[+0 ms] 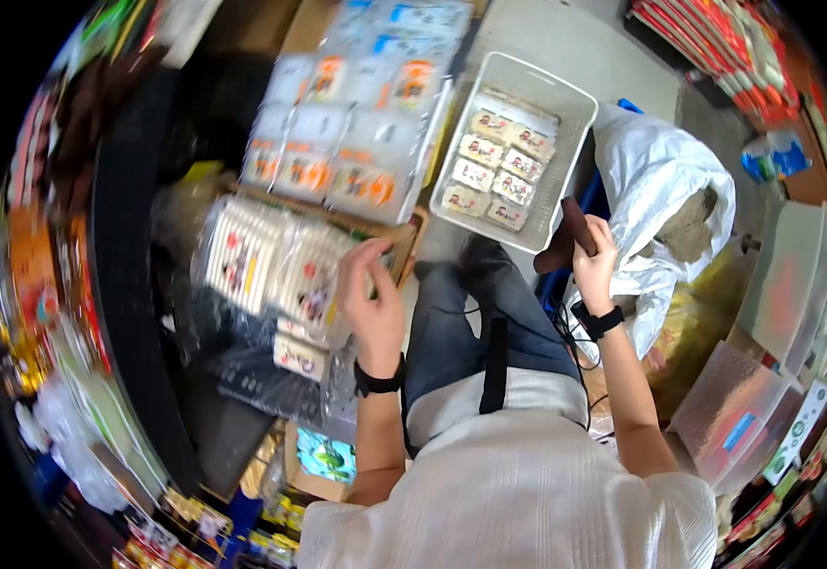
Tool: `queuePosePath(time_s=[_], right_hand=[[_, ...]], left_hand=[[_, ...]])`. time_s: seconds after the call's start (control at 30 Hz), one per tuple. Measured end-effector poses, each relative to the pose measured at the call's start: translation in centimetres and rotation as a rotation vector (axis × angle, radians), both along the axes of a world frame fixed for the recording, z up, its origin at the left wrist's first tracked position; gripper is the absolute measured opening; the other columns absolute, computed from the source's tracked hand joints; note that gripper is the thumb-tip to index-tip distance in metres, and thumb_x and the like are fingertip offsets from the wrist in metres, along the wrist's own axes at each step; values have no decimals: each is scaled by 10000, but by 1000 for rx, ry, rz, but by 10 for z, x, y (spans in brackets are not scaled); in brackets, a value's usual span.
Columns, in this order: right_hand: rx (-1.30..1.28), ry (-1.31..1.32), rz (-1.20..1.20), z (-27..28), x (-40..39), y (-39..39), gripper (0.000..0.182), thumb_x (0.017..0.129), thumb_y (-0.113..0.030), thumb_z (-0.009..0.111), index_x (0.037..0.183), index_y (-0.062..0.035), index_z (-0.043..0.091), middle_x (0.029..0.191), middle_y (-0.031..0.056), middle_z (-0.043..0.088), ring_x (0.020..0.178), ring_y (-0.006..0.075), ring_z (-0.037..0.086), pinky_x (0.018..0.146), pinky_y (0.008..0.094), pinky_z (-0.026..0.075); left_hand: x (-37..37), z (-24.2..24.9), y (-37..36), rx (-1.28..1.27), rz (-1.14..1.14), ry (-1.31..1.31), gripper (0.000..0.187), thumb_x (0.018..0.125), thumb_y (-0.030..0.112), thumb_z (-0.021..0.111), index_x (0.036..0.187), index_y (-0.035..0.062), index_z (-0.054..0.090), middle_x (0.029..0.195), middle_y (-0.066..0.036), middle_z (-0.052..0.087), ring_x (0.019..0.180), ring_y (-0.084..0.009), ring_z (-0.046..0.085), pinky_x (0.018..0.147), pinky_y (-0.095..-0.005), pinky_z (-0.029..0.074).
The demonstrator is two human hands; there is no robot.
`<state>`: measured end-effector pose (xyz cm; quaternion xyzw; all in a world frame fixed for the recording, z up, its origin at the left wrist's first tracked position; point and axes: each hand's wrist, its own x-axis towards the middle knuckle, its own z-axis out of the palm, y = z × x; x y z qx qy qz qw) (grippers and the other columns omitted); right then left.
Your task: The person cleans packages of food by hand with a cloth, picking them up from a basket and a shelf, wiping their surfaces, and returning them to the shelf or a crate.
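Note:
My left hand [372, 294] reaches into a plastic-wrapped bundle of small white packets [271, 261] lying on a cardboard box, fingers curled on the wrap at its right edge. My right hand [595, 261] is raised beside my knee and grips a dark brown handle-like tool [570, 232]. Both wrists carry black bands. A white plastic basket [579, 104] in front of my legs holds several of the same small packets [489, 171] in rows.
More wrapped multipacks [352, 114] lie stacked at the back left. A white plastic sack [660, 190] sits at the right, with clear lidded boxes [736, 408] beyond it. Shelves of goods line the left edge and the top right corner.

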<state>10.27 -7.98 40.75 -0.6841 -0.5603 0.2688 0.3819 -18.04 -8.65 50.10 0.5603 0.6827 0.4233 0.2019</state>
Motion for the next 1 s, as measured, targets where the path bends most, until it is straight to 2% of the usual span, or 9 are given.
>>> queuePosePath(time_s=[0.2, 0.4, 0.47, 0.5, 0.57, 0.63, 0.83, 0.87, 1.0], right_hand=[[-36, 56, -232, -63, 35, 17, 247, 713, 128, 480, 933, 59, 568, 920, 133, 556, 857, 270, 568, 779, 280, 427], [-228, 189, -327, -224, 59, 46, 194, 722, 113, 508, 898, 56, 568, 888, 143, 567, 820, 263, 576, 752, 287, 434], [-286, 154, -310, -266, 65, 55, 204, 712, 116, 512, 898, 50, 567, 862, 148, 564, 775, 269, 572, 713, 286, 436], [-279, 195, -316, -288, 67, 59, 185, 737, 97, 528, 912, 55, 568, 876, 132, 573, 765, 232, 571, 705, 278, 435], [-330, 347, -429, -327, 68, 65, 160, 770, 63, 550, 929, 62, 572, 896, 104, 579, 769, 167, 563, 694, 254, 429], [-342, 369, -435, -356, 71, 70, 152, 791, 29, 570, 939, 59, 582, 903, 78, 574, 772, 111, 538, 681, 222, 419], [-437, 369, -463, -418, 77, 43, 167, 788, 28, 570, 953, 53, 581, 885, 79, 558, 762, 134, 532, 707, 228, 414], [-464, 361, -464, -423, 79, 35, 166, 788, 28, 569, 952, 50, 582, 883, 80, 558, 767, 134, 531, 707, 229, 413], [-532, 375, -490, -427, 85, 13, 166, 790, 33, 564, 954, 45, 583, 891, 86, 560, 783, 137, 530, 713, 234, 413]], left_hand=[[95, -113, 96, -121, -344, -52, 154, 816, -55, 462, 916, 0, 565, 907, -141, 582, 864, -310, 549, 752, -350, 437], [150, -403, 164, -587, -680, 233, 251, 836, 80, 479, 1055, -36, 511, 932, -214, 578, 896, -354, 553, 769, -405, 444], [158, -488, 170, -849, -884, 339, 284, 827, 87, 453, 1073, -45, 506, 883, -238, 573, 805, -360, 573, 709, -426, 453], [162, -524, 163, -824, -880, 311, 271, 821, 88, 444, 1049, -42, 513, 840, -220, 578, 761, -360, 578, 689, -428, 454], [164, -581, 156, -971, -1009, 644, 214, 802, 96, 481, 982, -9, 529, 880, -182, 600, 811, -318, 603, 734, -428, 460], [160, -617, 143, -1041, -1062, 789, 223, 793, 99, 503, 1004, 33, 529, 943, -135, 608, 933, -288, 582, 795, -462, 435], [148, -699, 115, -1142, -1034, 1019, 379, 780, 119, 536, 1154, 96, 472, 1193, -62, 496, 1132, -241, 468, 916, -530, 331], [144, -703, 106, -1003, -995, 1080, 350, 817, 150, 490, 1164, 113, 479, 1253, -57, 439, 1138, -255, 441, 952, -637, 217], [138, -705, 101, -891, -1013, 1151, 332, 813, 149, 491, 1143, 188, 494, 1133, -81, 470, 1093, -268, 433, 958, -629, 213]])
